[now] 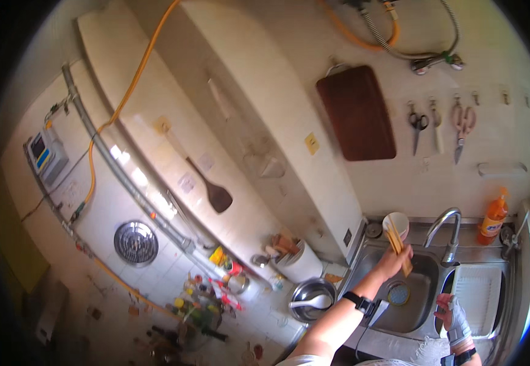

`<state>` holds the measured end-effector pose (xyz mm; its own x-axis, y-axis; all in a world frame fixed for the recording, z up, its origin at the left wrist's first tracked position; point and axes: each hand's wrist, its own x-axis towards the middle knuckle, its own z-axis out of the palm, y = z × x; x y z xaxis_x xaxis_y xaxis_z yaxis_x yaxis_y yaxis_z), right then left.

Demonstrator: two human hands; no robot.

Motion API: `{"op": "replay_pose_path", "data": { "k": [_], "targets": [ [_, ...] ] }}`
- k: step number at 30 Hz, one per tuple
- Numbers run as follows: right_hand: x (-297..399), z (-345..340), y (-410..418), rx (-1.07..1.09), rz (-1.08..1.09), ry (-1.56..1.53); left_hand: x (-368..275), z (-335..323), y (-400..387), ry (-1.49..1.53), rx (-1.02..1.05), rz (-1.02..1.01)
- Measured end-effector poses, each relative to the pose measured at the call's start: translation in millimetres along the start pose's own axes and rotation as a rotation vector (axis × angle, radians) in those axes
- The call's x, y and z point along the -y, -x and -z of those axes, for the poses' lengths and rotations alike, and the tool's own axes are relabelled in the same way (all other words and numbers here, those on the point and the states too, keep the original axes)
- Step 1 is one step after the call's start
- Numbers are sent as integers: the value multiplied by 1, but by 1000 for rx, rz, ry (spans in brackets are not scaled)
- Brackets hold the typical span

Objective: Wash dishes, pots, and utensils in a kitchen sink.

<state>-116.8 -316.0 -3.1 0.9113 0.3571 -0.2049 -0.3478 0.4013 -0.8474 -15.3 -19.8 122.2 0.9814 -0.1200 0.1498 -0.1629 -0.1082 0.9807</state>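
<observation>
My left hand (395, 263) is closed around a bunch of wooden chopsticks (395, 235) above the left basin of a stainless steel sink (370, 293). The upper ends of the chopsticks overlap a white bowl (400, 220) on the sink's back ledge. My right hand (451, 315), partly covered by a light grey wrap, is palm up with fingers apart and holds nothing. It is beside a white plastic drain tray (477, 293) over the right basin. A chrome faucet (450, 228) curves up between the basins, and a blue strainer (398, 293) sits in the left one.
A metal bowl (300, 290) with a white spoon (317, 302) stands left of the sink, near a white utensil holder (301, 263). An orange pump bottle (492, 222) is at the back right. Scissors (418, 126) and a brown cutting board (358, 114) hang on the wall.
</observation>
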Motion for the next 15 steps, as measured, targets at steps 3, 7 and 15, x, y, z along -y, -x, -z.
{"op": "replay_pose_path", "data": {
  "k": [3, 7, 15],
  "targets": [
    [-12, 0, -20, 56, -22, -13, -2, 7, 10, 748, -17, 137],
    [-24, 8, -39, 108, -84, 72, 53, 5, 48, -1328, -224, -88],
    [-48, 22, -72, 186, -104, 256, 44, 60, 94, -1402, -271, -257]
  ]
}}
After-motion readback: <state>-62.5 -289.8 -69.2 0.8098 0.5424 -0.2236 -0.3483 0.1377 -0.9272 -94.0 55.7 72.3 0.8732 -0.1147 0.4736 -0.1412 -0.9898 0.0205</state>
